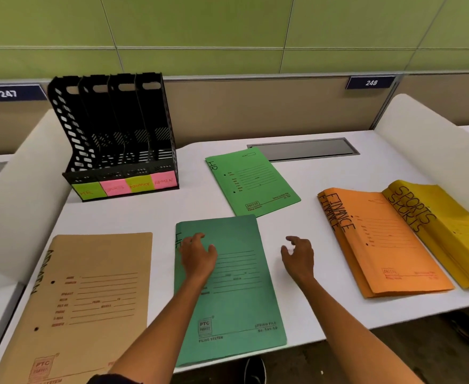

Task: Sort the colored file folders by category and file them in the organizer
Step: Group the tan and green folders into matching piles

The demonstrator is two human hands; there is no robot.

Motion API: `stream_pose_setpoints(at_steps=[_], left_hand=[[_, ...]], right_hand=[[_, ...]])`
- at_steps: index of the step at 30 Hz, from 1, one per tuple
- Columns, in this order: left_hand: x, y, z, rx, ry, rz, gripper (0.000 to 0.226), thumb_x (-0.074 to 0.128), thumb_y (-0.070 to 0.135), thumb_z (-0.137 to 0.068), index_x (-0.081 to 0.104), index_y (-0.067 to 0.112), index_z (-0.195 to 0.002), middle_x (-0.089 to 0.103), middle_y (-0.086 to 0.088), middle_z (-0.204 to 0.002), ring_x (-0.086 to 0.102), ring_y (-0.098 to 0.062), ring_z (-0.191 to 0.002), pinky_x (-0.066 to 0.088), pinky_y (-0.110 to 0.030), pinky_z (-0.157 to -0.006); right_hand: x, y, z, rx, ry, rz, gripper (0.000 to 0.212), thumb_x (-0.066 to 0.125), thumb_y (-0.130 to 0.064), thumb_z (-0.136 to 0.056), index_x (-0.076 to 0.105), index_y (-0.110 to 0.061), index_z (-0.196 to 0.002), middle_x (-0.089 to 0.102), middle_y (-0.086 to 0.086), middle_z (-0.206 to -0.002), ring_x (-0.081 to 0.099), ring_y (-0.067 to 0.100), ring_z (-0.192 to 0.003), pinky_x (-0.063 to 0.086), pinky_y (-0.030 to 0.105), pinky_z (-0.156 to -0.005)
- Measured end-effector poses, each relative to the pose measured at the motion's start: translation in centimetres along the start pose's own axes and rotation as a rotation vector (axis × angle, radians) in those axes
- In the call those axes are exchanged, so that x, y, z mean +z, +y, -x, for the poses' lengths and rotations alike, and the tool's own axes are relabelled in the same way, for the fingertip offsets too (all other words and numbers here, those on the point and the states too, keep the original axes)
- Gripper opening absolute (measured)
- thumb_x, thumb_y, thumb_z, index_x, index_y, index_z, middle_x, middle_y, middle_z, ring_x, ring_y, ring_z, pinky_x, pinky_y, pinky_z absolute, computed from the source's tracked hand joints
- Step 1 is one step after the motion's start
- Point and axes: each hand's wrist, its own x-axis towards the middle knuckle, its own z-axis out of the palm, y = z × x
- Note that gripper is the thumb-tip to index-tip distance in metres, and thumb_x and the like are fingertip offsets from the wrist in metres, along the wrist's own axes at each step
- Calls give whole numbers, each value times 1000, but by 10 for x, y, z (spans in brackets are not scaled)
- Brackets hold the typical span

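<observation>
Teal-green card makes up the HR folder (227, 286) lying flat at the front of the white bench (305, 200), its spine side to the left and its lower edge overhanging the near edge slightly. It is judged to be light, thin and fairly stiff, yet liable to flex or fall open if lifted by one corner; a hold along the spine or the free right edge, with fingers slid beneath, is judged the surest. The left hand (197, 254) is laid on the folder's upper left part, fingers spread and relaxed, pressing or touching the cover without gripping it. The right hand (297, 254) hovers just beside the folder's right edge, fingers loosely curled and apart, nothing held; whether it touches the bench cannot be told. A second, brighter green HR folder (251, 181) lies just beyond, nearly meeting the first at a corner. To the left a brown ADMIN folder (89, 295) is seen; to the right, orange FINANCE folders (385, 245) are partly overlapped by yellow SPORTS folders (449, 231). At the back left stands the black organizer (117, 134), its four slots empty as far as can be seen, and tagged with sticky notes (125, 185) reading HR, SPORTS, FINANCE, ADMIN.
</observation>
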Motion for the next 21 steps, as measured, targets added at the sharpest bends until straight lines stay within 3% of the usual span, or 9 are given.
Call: stream_pose_setpoints(at_steps=[5, 11, 21], left_hand=[[26, 48, -38, 12, -96, 106, 42, 64, 18, -88, 55, 10, -128, 52, -19, -132, 48, -33, -124, 39, -36, -104], [57, 93, -80, -54, -104, 232, 45, 65, 18, -88, 53, 8, -130, 56, -19, -129, 52, -31, -121, 44, -35, -98], [102, 109, -124, -180, -174, -67, 53, 60, 27, -88, 44, 15, -136, 59, -11, -129, 47, -35, -125, 43, -39, -99]], right_hand=[[-15, -6, -69, 22, -35, 2, 40, 63, -22, -90, 55, -13, -129, 47, 17, -132, 47, 33, -123, 42, 41, -103], [-26, -7, -143, 28, -91, 9, 52, 65, -24, -89, 47, -11, -137, 43, 18, -140, 42, 31, -131, 36, 39, -107], [-20, 11, -218, -26, -240, 176, 71, 64, -38, -89, 34, -10, -147, 42, 13, -146, 33, 31, -138, 31, 44, -110]])
